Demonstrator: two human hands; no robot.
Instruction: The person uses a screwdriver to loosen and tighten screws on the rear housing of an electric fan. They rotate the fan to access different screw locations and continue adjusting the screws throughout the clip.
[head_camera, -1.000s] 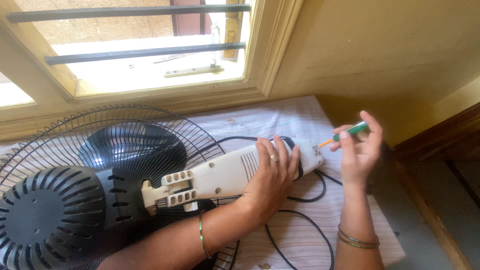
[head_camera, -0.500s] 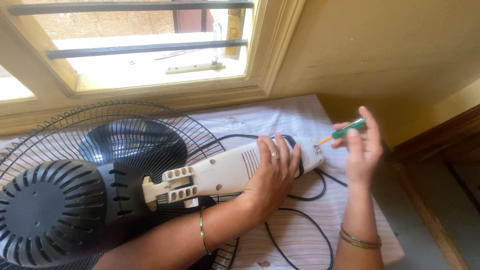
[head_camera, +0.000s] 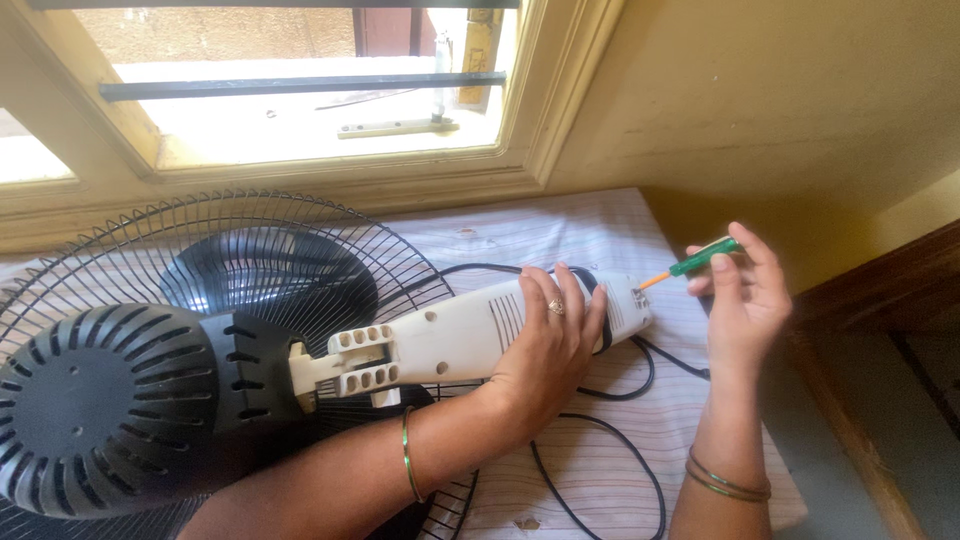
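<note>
Left hand (head_camera: 545, 350) clamped over the fan's white neck (head_camera: 470, 335); right hand (head_camera: 745, 295) pinches a green screwdriver (head_camera: 695, 265), its tip pointing along the neck's long axis at the near end.

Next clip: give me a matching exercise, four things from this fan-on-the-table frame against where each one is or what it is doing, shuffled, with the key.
Things:
1. green-handled screwdriver
2. white plastic fan neck
3. black ribbed motor housing
4. black power cord

States:
A. looped loosely on the striped cloth
B. pinched in the right hand
C. pressed under the left hand
D. lying against the round wire grille

Pairs: 1-B, 2-C, 3-D, 4-A
</note>
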